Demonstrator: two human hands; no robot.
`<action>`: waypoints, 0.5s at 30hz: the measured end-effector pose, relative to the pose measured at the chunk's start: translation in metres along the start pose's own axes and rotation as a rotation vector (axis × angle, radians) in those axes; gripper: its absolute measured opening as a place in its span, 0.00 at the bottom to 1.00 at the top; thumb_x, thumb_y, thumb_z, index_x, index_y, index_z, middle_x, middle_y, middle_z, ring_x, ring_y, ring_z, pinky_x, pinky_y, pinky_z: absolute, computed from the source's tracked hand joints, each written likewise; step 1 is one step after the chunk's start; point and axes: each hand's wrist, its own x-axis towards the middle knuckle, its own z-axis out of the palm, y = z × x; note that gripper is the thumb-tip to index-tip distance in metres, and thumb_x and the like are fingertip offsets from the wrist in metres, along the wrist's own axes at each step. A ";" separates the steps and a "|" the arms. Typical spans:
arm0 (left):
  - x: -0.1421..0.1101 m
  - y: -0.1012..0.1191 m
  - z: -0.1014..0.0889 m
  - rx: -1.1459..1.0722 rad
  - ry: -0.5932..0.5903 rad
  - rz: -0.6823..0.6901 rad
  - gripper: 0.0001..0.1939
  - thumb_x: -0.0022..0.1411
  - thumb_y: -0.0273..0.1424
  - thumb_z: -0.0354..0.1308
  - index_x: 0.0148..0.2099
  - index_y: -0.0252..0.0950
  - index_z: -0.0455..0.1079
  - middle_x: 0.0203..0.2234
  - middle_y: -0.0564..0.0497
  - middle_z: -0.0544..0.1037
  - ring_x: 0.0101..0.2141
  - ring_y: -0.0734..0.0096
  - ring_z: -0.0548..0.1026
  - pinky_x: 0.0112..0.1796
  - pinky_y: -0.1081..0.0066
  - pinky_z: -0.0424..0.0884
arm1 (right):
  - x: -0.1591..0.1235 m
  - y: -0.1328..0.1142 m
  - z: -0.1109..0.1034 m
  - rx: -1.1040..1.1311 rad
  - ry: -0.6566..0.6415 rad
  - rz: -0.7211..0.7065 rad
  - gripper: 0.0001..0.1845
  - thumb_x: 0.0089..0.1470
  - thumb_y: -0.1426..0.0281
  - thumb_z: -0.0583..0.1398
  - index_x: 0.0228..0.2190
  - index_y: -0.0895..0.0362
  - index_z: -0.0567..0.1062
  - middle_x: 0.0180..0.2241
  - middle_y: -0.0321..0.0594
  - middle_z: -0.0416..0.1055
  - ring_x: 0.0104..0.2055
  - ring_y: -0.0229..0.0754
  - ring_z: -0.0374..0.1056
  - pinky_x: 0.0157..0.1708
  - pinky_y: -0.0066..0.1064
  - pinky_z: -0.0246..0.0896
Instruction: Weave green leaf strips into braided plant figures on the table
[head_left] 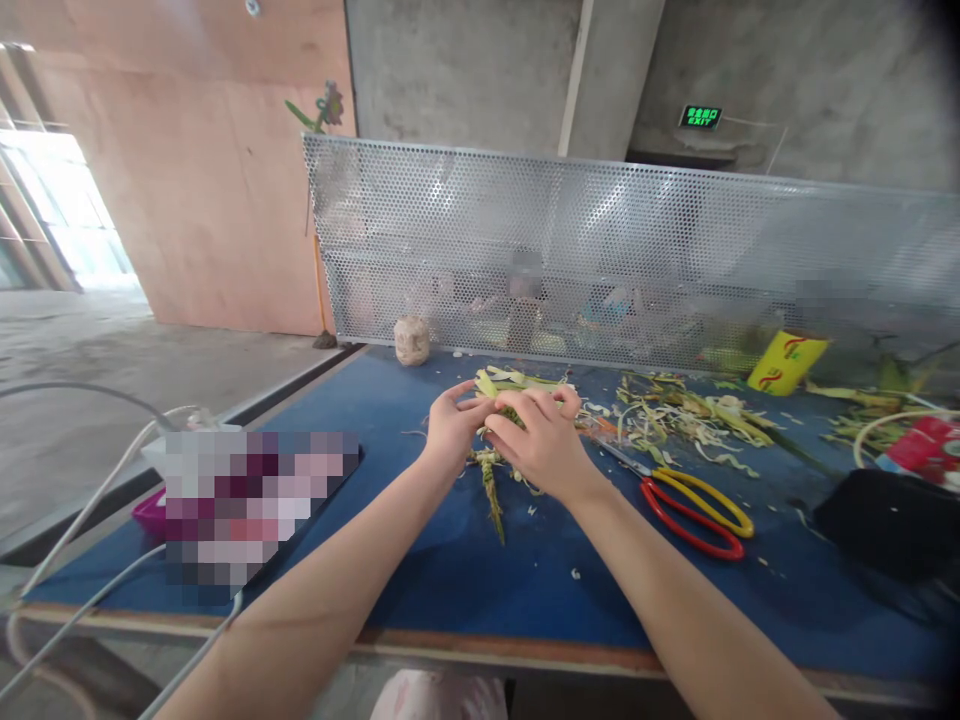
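Both of my hands meet over a blue-topped table point(450, 590). My left hand point(454, 425) is closed, its fingertips pinching pale green plant strips point(491, 380). From the other side, my right hand point(540, 440) has its bent fingers pressed onto the same strips. Below the hands hangs or lies a braided tail point(491, 495) of the strips, pointing toward me. My fingers cover most of the middle of the woven piece. To the right of my right hand lie scissors point(694, 505) with one red and one yellow handle, blades toward the hands.
Shredded plant strips point(682, 420) litter the right back. A perforated metal screen point(487, 230) closes off the far edge. A yellow packet point(787, 362), a black object point(889, 525) and a whitish roll point(411, 341) stand about. At left are a blurred-out device point(262, 510) and cables point(90, 500).
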 end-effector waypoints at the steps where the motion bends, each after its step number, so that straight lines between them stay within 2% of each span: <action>1: 0.000 0.000 0.000 0.000 0.000 0.001 0.34 0.32 0.25 0.68 0.45 0.26 0.61 0.21 0.51 0.77 0.22 0.73 0.73 0.26 0.74 0.67 | 0.000 0.000 0.000 0.005 -0.011 0.014 0.07 0.54 0.73 0.53 0.28 0.54 0.71 0.38 0.38 0.70 0.39 0.41 0.58 0.41 0.40 0.40; 6: -0.002 0.002 0.002 0.020 -0.001 0.020 0.34 0.33 0.26 0.68 0.46 0.27 0.61 0.20 0.52 0.77 0.23 0.73 0.73 0.28 0.74 0.68 | 0.000 -0.002 -0.001 0.136 -0.052 0.113 0.08 0.54 0.74 0.53 0.27 0.53 0.71 0.34 0.34 0.70 0.39 0.40 0.60 0.41 0.39 0.41; 12: -0.005 0.005 0.006 0.103 0.005 0.083 0.34 0.37 0.27 0.68 0.48 0.28 0.61 0.18 0.55 0.75 0.19 0.79 0.69 0.24 0.77 0.64 | 0.005 0.011 0.001 0.463 0.093 0.539 0.05 0.50 0.69 0.57 0.24 0.54 0.71 0.33 0.39 0.70 0.37 0.43 0.64 0.40 0.38 0.50; 15: -0.007 0.006 0.009 0.133 -0.015 0.121 0.32 0.39 0.26 0.66 0.48 0.29 0.60 0.18 0.56 0.74 0.19 0.80 0.68 0.24 0.78 0.64 | 0.005 0.019 0.004 0.654 0.143 0.687 0.05 0.48 0.69 0.58 0.23 0.55 0.70 0.29 0.39 0.69 0.33 0.42 0.64 0.36 0.35 0.56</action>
